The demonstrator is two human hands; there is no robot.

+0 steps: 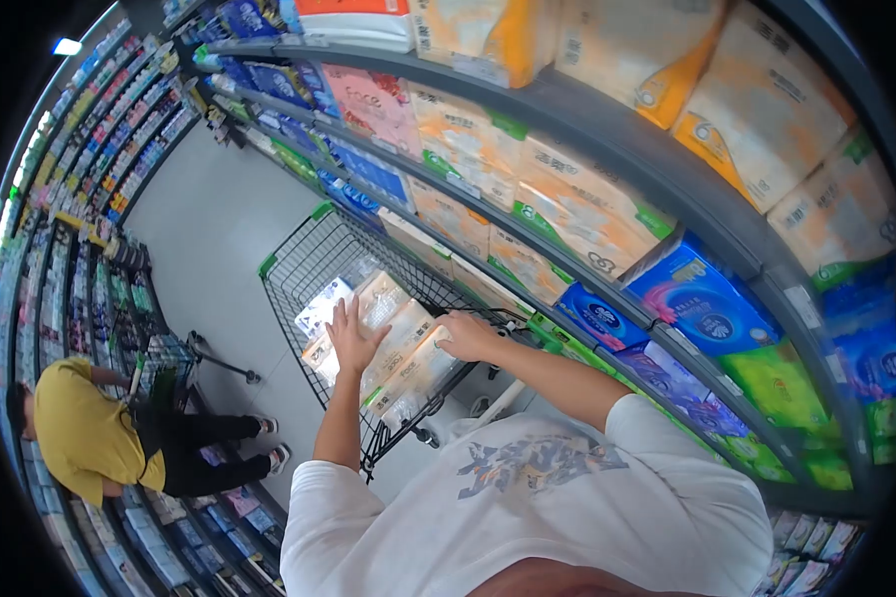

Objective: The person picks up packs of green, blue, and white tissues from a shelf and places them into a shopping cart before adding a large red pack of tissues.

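A wire shopping cart [287, 261] stands in front of me with a plastic-wrapped pack of tissues [408, 366] in it, cream and orange. My left hand [353, 336] is over the pack's left part, its fingers spread and palm down. At the pack's right end, my right hand [466, 336] curls its fingers round the upper corner; its fingertips are partly hidden. A white and blue pack [324, 306] lies beyond my left hand in the cart.
Shelves along the right hold several large tissue packs [587, 199] and blue packs [707, 298]. A person in a yellow top [85, 428] bends by another cart [167, 356] at the left shelves. Grey floor [204, 199] runs between the shelf rows.
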